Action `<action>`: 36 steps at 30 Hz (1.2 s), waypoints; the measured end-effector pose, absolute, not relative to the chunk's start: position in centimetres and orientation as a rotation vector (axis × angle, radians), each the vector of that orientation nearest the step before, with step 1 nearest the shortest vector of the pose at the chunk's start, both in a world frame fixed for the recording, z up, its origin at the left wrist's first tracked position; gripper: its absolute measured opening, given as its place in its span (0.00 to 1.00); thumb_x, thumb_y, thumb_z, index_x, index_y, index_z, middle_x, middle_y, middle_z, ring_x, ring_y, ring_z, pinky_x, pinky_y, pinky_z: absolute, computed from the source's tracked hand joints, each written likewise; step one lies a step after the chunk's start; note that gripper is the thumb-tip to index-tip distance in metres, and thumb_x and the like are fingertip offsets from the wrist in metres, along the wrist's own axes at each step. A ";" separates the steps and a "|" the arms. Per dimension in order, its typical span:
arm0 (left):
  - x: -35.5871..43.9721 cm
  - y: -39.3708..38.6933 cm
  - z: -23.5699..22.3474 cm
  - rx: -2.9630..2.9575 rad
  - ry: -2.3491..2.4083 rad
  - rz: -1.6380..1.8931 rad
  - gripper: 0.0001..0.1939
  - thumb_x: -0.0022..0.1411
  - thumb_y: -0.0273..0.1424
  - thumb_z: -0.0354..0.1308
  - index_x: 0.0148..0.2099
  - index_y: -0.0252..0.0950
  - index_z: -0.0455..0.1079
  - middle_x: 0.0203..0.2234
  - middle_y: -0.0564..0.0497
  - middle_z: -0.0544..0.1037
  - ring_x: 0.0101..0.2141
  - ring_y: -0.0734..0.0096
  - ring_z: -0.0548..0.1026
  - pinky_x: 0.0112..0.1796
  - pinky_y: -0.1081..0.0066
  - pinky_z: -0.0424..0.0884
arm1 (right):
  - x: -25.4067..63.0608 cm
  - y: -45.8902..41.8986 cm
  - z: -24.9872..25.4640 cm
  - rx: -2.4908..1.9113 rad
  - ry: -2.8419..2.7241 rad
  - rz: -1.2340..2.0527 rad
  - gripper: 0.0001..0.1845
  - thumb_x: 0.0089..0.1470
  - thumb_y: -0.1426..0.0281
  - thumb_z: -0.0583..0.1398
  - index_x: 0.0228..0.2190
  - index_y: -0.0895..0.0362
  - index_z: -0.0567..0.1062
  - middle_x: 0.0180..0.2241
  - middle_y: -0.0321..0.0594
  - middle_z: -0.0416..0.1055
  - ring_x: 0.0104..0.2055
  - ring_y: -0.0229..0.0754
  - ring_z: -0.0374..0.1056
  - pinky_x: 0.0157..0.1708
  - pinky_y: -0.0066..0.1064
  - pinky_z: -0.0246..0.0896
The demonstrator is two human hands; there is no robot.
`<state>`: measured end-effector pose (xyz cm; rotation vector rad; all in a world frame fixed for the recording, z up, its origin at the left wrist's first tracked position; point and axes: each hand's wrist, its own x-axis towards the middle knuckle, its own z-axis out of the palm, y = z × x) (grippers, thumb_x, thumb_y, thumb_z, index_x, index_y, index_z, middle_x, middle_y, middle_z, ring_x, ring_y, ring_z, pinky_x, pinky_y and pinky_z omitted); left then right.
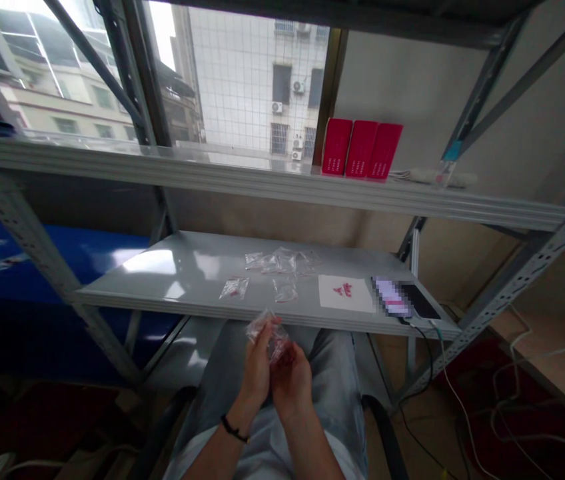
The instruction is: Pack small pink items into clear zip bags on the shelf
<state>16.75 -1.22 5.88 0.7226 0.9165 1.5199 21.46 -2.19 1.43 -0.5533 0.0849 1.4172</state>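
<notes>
At left on the grey tabletop (127, 283), a filled bag (234, 289) shows red contents; nearer, over the lap, the left hand (257, 353) has its grip closed on a crinkled clear bag (258, 328). Flat bags (282, 260) beyond look unfilled, while the right hand (295, 380) curls against the crinkled one, its exact grip too blurred to tell. Farther right, red pieces (343, 290) remain on white paper (331, 301) beside a phone (391, 298), suggesting one bag is finished, one is underway and most are left.

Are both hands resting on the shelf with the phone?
No, the left hand and right hand are over the lap, in front of that shelf, with clear plastic between them.
</notes>
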 end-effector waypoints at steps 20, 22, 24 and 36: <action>15.3 19.4 14.3 1.770 1.625 1.285 0.25 0.56 0.32 0.62 0.55 0.31 0.67 0.50 0.35 0.76 0.54 0.48 0.72 0.53 0.53 0.65 | 46.1 11.1 10.7 -1.936 -1.422 0.124 0.18 0.60 0.63 0.55 0.20 0.56 0.71 0.24 0.43 0.74 0.33 0.43 0.69 0.36 0.30 0.57; 13.5 18.4 13.7 1.924 1.686 1.254 0.21 0.58 0.31 0.58 0.55 0.33 0.69 0.54 0.36 0.73 0.58 0.47 0.67 0.58 0.52 0.59 | 45.8 12.3 9.8 -2.000 -1.532 0.077 0.16 0.60 0.65 0.56 0.25 0.58 0.76 0.30 0.49 0.78 0.39 0.46 0.71 0.42 0.31 0.57; 11.4 17.1 12.8 2.050 1.730 1.167 0.16 0.61 0.29 0.53 0.51 0.34 0.73 0.50 0.38 0.76 0.55 0.50 0.71 0.57 0.54 0.61 | 45.5 12.9 8.9 -2.042 -1.635 0.030 0.15 0.61 0.66 0.55 0.30 0.60 0.79 0.36 0.53 0.79 0.44 0.47 0.71 0.48 0.32 0.55; 7.9 13.6 8.5 2.372 1.847 0.915 0.15 0.64 0.30 0.51 0.48 0.32 0.75 0.46 0.38 0.78 0.51 0.52 0.72 0.55 0.59 0.64 | 45.2 13.3 7.7 -2.179 -1.851 -0.181 0.17 0.65 0.69 0.50 0.41 0.62 0.78 0.45 0.52 0.75 0.47 0.45 0.68 0.48 0.30 0.54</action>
